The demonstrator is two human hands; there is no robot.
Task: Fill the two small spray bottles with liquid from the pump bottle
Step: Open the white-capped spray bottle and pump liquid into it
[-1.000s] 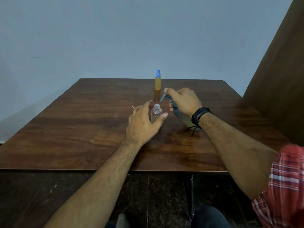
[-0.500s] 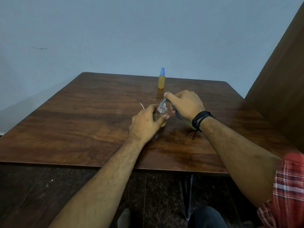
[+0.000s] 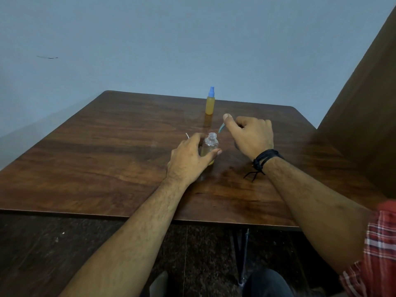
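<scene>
At the centre of the frame, the left hand [image 3: 190,159] curls around a small uncapped spray bottle [image 3: 209,147] standing upright on the dark wooden desk [image 3: 96,151], thumb on its near right side and fingers wrapped behind it. The bottle is clear, its threaded neck open, with yellow liquid filling only its lower part. A thin white tube [image 3: 187,136] pokes up just above the left hand's knuckles; what it belongs to cannot be told. Just to the right, the right hand [image 3: 251,136] is closed over the pump bottle [image 3: 236,145], which is almost wholly hidden beneath the palm; the thumb lies along the top of the teal nozzle [image 3: 221,127], whose tip points down and left toward the open neck, close to it but not touching. A black cord bracelet [image 3: 262,160] circles the right wrist, loose ends trailing over the desk. Higher in the frame, near the desk's far edge, a 2nd spray bottle [image 3: 210,103] stands upright, well apart from both hands, full of yellow liquid and closed with a blue spray cap [image 3: 211,92]. A red plaid sleeve [image 3: 375,249] shows at the lower right corner, and a pale grey wall [image 3: 171,39] fills the upper half.
</scene>
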